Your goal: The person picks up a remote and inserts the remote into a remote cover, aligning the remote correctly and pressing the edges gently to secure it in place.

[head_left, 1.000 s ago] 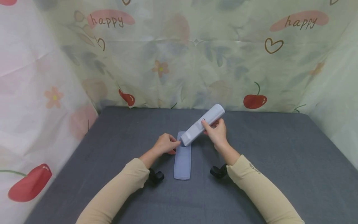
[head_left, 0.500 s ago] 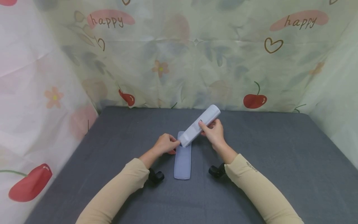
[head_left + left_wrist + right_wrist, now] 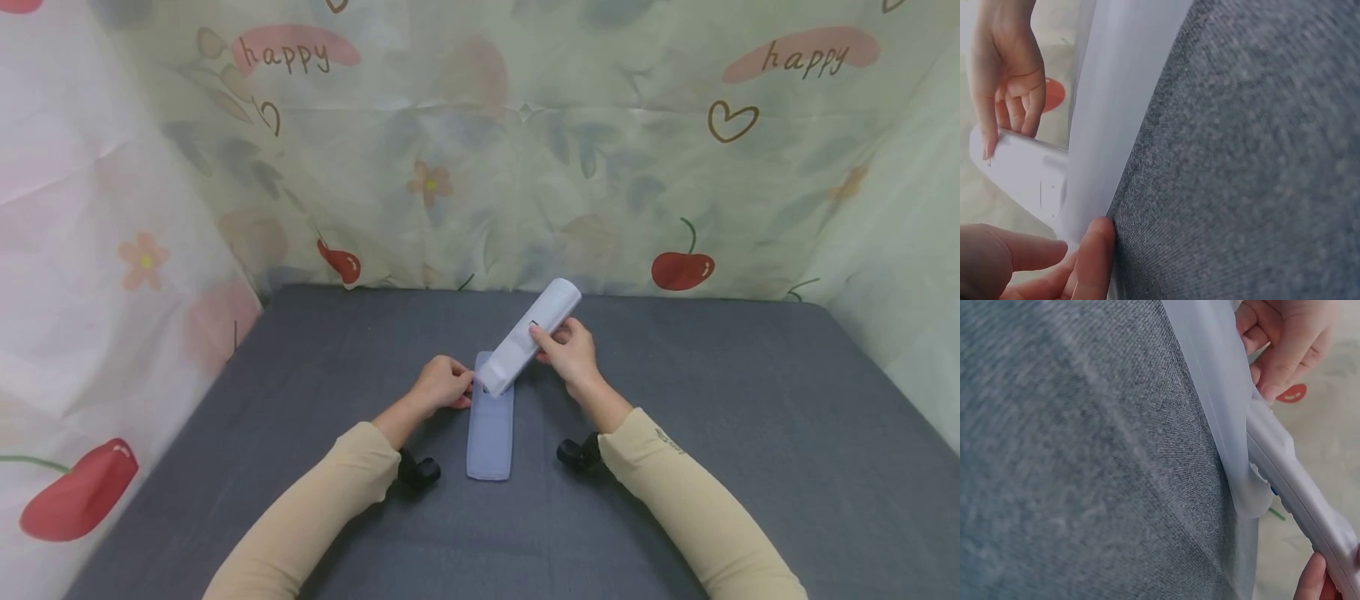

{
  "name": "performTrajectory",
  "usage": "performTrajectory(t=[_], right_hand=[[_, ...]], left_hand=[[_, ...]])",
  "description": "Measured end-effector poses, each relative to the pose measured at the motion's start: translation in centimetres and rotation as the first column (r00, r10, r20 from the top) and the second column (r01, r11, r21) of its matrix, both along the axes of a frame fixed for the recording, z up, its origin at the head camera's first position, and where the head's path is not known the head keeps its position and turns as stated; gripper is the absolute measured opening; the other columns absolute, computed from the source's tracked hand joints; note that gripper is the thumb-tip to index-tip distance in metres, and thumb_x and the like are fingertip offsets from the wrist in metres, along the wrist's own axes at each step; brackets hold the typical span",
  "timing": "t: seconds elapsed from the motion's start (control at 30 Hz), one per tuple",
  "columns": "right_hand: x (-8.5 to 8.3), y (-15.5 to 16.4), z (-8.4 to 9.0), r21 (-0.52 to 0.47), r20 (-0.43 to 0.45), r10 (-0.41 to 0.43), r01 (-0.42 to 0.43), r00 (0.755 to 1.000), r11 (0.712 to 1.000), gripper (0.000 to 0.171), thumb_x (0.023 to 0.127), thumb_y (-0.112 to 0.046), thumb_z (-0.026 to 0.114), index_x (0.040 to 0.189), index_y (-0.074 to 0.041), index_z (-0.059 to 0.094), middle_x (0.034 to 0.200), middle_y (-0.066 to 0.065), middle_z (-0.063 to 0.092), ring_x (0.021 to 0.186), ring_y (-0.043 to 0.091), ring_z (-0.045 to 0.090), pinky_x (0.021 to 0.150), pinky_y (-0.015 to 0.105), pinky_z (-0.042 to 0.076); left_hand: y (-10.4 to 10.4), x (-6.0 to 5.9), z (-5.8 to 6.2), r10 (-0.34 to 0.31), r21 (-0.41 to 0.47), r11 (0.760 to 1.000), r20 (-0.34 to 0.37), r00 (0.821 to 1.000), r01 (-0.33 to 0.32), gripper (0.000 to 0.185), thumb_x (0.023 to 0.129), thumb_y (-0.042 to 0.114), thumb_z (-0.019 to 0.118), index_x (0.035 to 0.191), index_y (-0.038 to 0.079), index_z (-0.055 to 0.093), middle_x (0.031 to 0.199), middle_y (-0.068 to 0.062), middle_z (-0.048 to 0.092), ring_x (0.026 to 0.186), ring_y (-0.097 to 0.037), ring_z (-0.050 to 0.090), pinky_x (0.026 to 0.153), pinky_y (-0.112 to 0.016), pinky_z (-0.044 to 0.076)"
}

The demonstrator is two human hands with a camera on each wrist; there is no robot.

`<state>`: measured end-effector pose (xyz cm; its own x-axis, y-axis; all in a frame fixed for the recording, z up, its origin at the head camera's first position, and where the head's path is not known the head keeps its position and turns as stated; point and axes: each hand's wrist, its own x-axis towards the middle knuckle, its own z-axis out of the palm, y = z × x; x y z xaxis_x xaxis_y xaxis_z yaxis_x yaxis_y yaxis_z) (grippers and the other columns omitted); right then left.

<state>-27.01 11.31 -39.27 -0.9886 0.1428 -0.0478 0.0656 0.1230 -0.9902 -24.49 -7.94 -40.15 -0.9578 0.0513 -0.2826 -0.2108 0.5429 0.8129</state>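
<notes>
A white remote control (image 3: 534,332) is tilted with its far end raised, and my right hand (image 3: 567,348) grips it around the middle. Its lower end meets the far open end of a pale translucent sleeve (image 3: 490,433) lying flat on the grey table (image 3: 712,417). My left hand (image 3: 444,386) pinches that end of the sleeve. The left wrist view shows the sleeve (image 3: 1116,94), the remote (image 3: 1022,169) and my left fingertips (image 3: 1094,250) at the sleeve's edge. In the right wrist view the remote (image 3: 1297,481) touches the sleeve (image 3: 1216,406). How far it is inside is hidden.
A curtain (image 3: 480,167) printed with cherries and flowers closes off the back and both sides of the table. Black wrist mounts (image 3: 417,472) (image 3: 576,454) sit under both beige sleeves. Bare grey cloth lies left and right of the hands.
The remote's raised end and my right hand have shifted a little to the left, so the remote lines up more with the sleeve. My left hand has stayed at the sleeve's end.
</notes>
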Motion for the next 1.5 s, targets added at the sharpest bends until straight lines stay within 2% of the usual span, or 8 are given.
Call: performTrajectory(t=[0.13,0.4,0.57,0.8,0.97,1.23,1.5], right_hand=[[-0.2,-0.1,0.1,0.014,-0.006,0.029,-0.029,1.0,0.999,0.041,0.09,-0.017,0.062,0.122,0.004,0.049,0.114,0.028,0.061,0.071,0.004,0.059,0.067,0.023,0.055],[-0.3,-0.5,0.5,0.056,-0.004,0.041,-0.041,0.999,0.998,0.042,0.09,-0.017,0.062,0.124,0.003,0.049,0.117,0.027,0.061,0.076,0.008,0.059,0.064,0.019,0.051],[-0.3,-0.5,0.6,0.072,0.002,0.038,-0.038,0.999,0.997,0.042,0.091,-0.018,0.061,0.125,0.003,0.049,0.117,0.027,0.061,0.081,0.012,0.061,0.069,0.024,0.053],[-0.3,-0.7,0.7,0.078,0.017,0.058,-0.059,0.998,0.995,0.045,0.092,-0.02,0.059,0.13,0.001,0.047,0.12,0.026,0.06,0.098,0.025,0.062,0.08,0.032,0.054],[-0.5,-1.1,0.8,0.081,0.024,0.075,-0.077,0.997,0.994,0.046,0.093,-0.02,0.057,0.133,0.0,0.045,0.122,0.027,0.058,0.105,0.03,0.06,0.087,0.037,0.053],[-0.7,-1.1,1.1,0.079,0.039,0.113,-0.116,0.993,0.99,0.048,0.095,-0.018,0.054,0.137,0.0,0.04,0.125,0.028,0.056,0.109,0.033,0.058,0.092,0.043,0.05],[-1.0,-1.3,1.3,0.092,0.041,0.174,-0.177,0.984,0.98,0.049,0.096,-0.017,0.052,0.14,-0.001,0.038,0.125,0.029,0.056,0.107,0.031,0.059,0.094,0.046,0.048]], left_hand=[[0.1,0.0,0.0,0.014,-0.001,1.0,-0.006,1.0,-0.014,0.023,0.091,0.008,0.053,0.104,-0.005,0.067,0.081,-0.009,0.063,0.048,-0.005,0.056,0.05,-0.017,0.05],[0.2,0.0,0.2,0.018,-0.013,1.0,-0.031,0.999,-0.018,0.018,0.09,0.008,0.058,0.097,-0.006,0.067,0.083,-0.014,0.066,0.05,-0.006,0.056,0.051,-0.018,0.051],[0.2,-0.1,0.3,0.024,-0.03,0.999,-0.047,0.999,-0.026,0.016,0.089,0.008,0.06,0.094,-0.005,0.068,0.078,-0.011,0.065,0.051,-0.007,0.057,0.052,-0.019,0.052],[0.4,0.0,0.4,0.021,-0.053,0.998,-0.056,0.998,-0.024,0.014,0.088,0.007,0.059,0.09,-0.004,0.069,0.08,-0.011,0.065,0.053,-0.008,0.06,0.054,-0.021,0.053],[0.4,0.0,0.0,0.018,-0.069,0.997,-0.079,0.997,-0.023,0.013,0.087,0.006,0.058,0.086,-0.003,0.068,0.076,-0.009,0.064,0.051,-0.007,0.057,0.051,-0.019,0.049],[0.3,0.1,0.0,-0.015,-0.075,0.997,-0.147,0.989,0.004,0.016,0.086,0.005,0.054,0.086,-0.003,0.067,0.071,-0.01,0.067,0.049,-0.005,0.057,0.049,-0.018,0.047],[0.3,0.1,0.0,-0.023,-0.076,0.997,-0.157,0.987,0.011,0.016,0.086,0.006,0.054,0.087,-0.003,0.067,0.077,-0.013,0.07,0.054,-0.007,0.06,0.052,-0.019,0.047]])
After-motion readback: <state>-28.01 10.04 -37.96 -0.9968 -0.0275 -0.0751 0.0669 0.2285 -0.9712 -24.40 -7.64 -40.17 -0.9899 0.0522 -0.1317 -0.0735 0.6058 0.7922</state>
